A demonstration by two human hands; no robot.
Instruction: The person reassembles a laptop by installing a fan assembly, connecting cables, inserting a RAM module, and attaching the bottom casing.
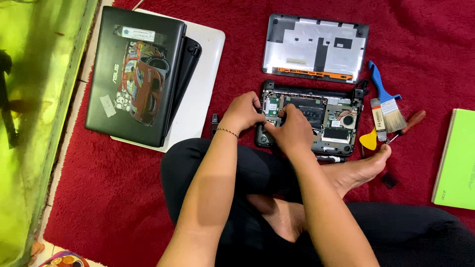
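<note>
An opened small laptop [330, 122] lies bottom-up on the red carpet, its circuit board, fan and memory exposed. My left hand [242, 112] rests on its left edge, fingers curled over the rim near a small green board. My right hand [293, 129] presses down beside it on the lower left part of the board; what its fingertips pinch is hidden. The removed grey bottom cover [316, 47] lies just beyond the laptop, inner side up.
Black laptops stacked on a white one [136, 74] lie at the left. A blue-handled paintbrush [386, 104], yellow pick [368, 140], red-handled screwdriver [408, 126] and green laptop [457, 160] sit at right. My crossed legs and bare foot [356, 170] are in front. A green glass tank [29, 113] borders the left.
</note>
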